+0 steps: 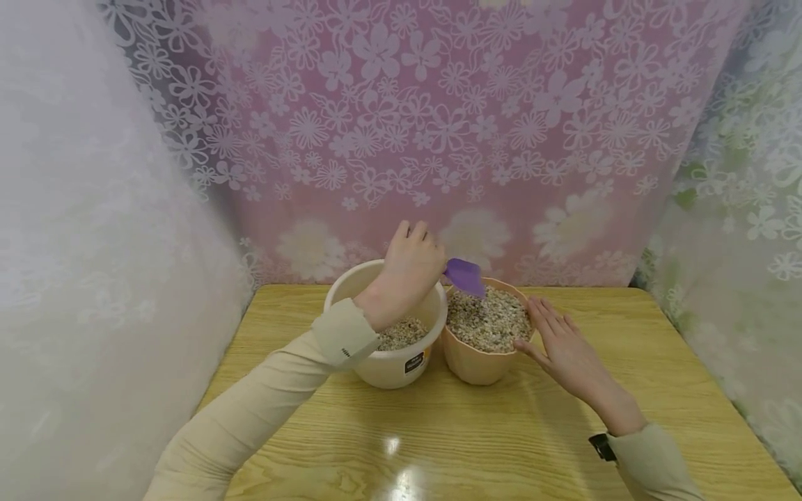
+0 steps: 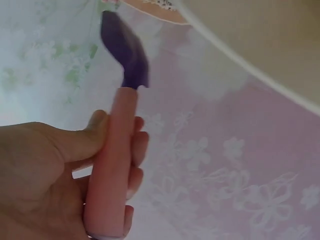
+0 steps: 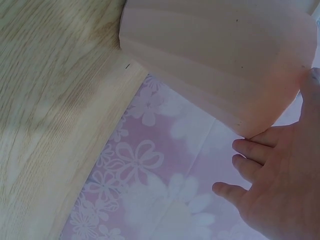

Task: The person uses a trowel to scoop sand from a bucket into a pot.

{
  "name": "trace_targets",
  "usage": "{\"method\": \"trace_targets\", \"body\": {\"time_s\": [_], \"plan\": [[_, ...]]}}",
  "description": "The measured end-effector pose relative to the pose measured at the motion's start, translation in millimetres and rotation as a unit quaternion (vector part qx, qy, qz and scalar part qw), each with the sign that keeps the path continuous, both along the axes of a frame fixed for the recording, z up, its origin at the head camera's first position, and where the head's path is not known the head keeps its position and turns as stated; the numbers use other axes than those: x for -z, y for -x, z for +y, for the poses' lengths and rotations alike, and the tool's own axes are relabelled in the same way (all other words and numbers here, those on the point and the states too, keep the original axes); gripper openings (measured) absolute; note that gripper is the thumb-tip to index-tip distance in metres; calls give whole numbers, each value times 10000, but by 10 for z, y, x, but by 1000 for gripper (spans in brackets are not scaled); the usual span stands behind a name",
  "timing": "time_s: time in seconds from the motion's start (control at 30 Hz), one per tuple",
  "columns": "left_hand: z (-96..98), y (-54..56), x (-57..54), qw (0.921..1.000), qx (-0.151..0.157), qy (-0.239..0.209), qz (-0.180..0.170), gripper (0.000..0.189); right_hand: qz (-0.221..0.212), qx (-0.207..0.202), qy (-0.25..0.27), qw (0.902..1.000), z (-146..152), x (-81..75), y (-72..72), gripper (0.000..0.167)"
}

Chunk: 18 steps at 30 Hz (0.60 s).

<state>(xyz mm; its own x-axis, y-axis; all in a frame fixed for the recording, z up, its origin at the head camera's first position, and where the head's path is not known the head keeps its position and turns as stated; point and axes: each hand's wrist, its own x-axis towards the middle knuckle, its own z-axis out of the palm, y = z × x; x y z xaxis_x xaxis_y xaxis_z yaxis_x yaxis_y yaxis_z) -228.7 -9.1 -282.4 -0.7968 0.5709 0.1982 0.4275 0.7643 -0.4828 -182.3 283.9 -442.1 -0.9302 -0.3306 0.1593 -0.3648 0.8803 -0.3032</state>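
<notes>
My left hand (image 1: 413,268) grips the pink handle (image 2: 112,165) of a small purple hand trowel (image 1: 466,277), fingers wrapped round it. The trowel's blade hangs over the far left rim of a peach plant pot (image 1: 479,365), tip close over the grainy, pebbly mix (image 1: 491,323) that fills the pot nearly to its rim. My right hand (image 1: 567,355) rests against the pot's right side with its fingers extended, thumb near the front rim. Below my left forearm stands a white bucket (image 1: 388,376) with a lower level of similar grainy mix (image 1: 402,334) inside.
Bucket and pot stand side by side on a wood-grain table (image 1: 401,431). A floral pink curtain (image 1: 438,139) hangs behind the table's back edge, with pale sheets (image 1: 106,278) at the sides. A dark label (image 1: 414,362) marks the bucket's front.
</notes>
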Motion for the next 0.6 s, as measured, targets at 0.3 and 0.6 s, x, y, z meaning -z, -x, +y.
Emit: {"method": "trace_targets", "body": {"time_s": [0.3,0.6], "plan": [[-569,7,190,9835,44,-1760,-427,22,60,-32,19,10000,-23,4,18,88],[-1124,-28,408,9712,-213,-2320,-503,19,125,-259,-137,9995,-107,-112,32,86]]}}
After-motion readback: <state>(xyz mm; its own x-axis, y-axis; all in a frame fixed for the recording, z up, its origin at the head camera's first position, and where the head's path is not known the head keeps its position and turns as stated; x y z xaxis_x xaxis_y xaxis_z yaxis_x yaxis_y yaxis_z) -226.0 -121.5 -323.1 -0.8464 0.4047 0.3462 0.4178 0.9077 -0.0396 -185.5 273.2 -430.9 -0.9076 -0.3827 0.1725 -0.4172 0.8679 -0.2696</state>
